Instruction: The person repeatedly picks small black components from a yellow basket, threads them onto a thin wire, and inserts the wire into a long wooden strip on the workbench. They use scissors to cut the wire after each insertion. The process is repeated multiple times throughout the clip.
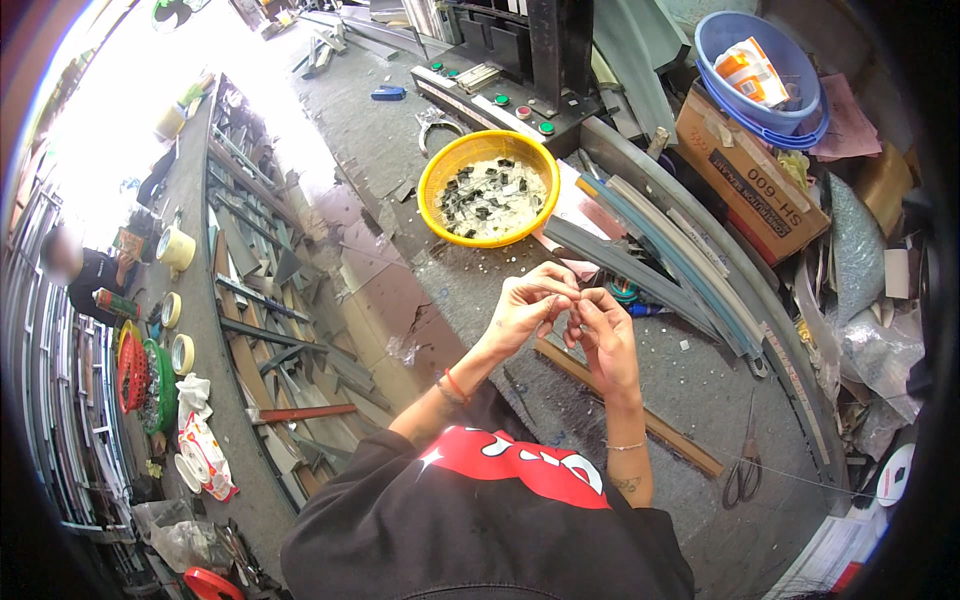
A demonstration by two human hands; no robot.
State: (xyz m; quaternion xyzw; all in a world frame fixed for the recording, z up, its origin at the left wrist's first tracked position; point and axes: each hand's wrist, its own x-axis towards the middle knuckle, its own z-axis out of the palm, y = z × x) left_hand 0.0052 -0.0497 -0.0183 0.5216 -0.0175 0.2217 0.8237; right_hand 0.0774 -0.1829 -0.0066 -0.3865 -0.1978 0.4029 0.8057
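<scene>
My left hand [532, 308] and my right hand [604, 335] meet above the grey bench, fingertips pinched together. Whatever they hold between them is too small to make out. Just beyond, a yellow plastic basket [428, 206] holds many small black and whitish pieces. Below the hands, a long brown strip [655, 428] lies on the bench. Close to the right hand, a blue-handled tool [643, 310] is partly hidden beside a bundle of grey profiles [640, 272].
Scissors [743, 476] lie at the right near a thin cord. Pliers [437, 130] and a blue stapler [388, 93] sit behind the basket. A cardboard box [748, 175] carries a blue basin [757, 45] at back right. Another person [95, 275] is far left, near tape rolls [182, 353].
</scene>
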